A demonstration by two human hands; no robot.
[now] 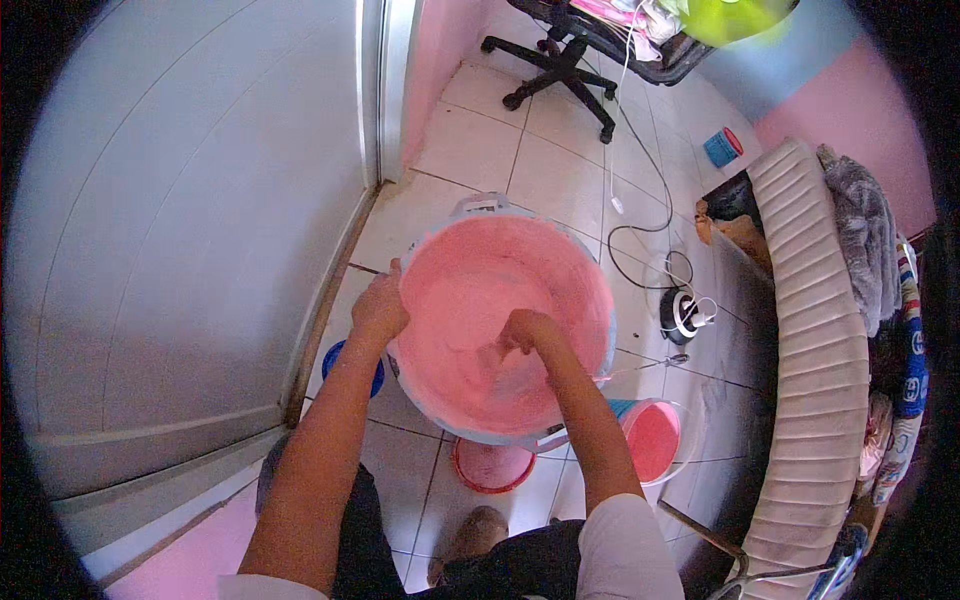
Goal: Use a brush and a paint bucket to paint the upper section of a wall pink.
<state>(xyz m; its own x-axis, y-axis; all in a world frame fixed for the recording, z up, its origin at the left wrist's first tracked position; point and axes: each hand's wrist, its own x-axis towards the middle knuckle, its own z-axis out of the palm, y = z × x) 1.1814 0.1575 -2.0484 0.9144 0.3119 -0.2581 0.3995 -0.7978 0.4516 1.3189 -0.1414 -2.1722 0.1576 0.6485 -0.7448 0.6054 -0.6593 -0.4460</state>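
A large round tub with a greyish rim stands on the floor in front of me. Soft pink material, powdery in look, coats its inside wall and covers its bottom. My left hand grips the tub's left rim, its fingers closed over the edge. Inside the tub, right of centre, my right hand is closed on a pale, see-through tool that dips into the pink material. That tool looks flat or scoop-like; its exact kind is blurred.
A bucket of pink material stands to the right, a red-rimmed lid below the tub. A blue container sits by the door. Cables and a round power strip lie at right, before a cushioned seat. A wheeled chair is beyond.
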